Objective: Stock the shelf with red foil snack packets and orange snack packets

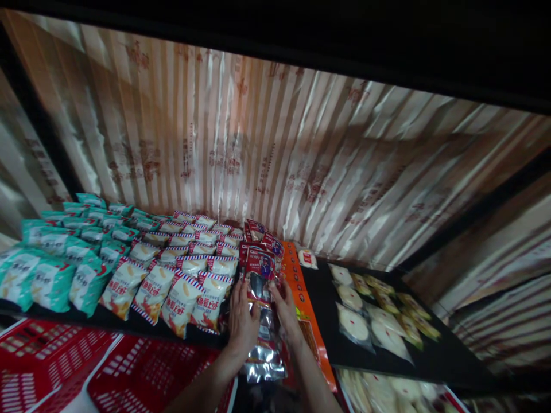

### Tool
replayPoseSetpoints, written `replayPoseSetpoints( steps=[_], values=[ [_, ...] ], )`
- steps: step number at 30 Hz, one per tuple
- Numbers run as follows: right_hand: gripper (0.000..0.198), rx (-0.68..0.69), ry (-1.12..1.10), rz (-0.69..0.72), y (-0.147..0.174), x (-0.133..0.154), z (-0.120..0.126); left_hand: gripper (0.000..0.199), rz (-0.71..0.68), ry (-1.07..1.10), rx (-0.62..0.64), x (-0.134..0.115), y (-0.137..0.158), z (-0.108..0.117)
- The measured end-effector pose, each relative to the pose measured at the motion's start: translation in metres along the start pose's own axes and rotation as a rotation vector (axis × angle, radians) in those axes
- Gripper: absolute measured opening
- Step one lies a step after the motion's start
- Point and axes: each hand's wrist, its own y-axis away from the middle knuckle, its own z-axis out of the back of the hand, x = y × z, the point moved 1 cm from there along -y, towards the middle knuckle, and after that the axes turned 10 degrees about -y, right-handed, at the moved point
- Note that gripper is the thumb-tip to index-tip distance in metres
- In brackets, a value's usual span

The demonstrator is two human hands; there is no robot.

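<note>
Dark red snack packets [260, 264] with shiny dark and silvery parts lie in an overlapping row that runs toward me on the black shelf. My left hand [243, 321] grips the left side of these packets, its fingers pointing away from me and its thumb over them. From the right side, my right hand [284, 307] holds the same packets, fingers partly hidden along their edge. More dark red packets stand behind, close to the back. Beside my right forearm lies an orange package [303, 287] with round dark prints, stretching along the shelf.
White snack bags [178, 298] with striped edges and teal bags [51, 281] stand in rows at left. Clear packs of pale round discs [353, 321] and yellow-green packets [413, 327] lie at right on the black shelf [321, 298]. Red baskets [142, 367] sit below; a printed sheet hangs behind.
</note>
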Motion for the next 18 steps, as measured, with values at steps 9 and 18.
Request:
replayPoseSetpoints(
  steps=[9,18],
  values=[
    [0.061,0.071,0.004,0.052,-0.059,-0.002,-0.001,0.051,0.086,-0.018,-0.005,0.001,0.001,-0.012],
    [0.057,0.073,0.225,0.142,-0.073,-0.003,-0.019,0.052,0.086,0.001,-0.089,0.010,0.007,-0.018]
  ],
)
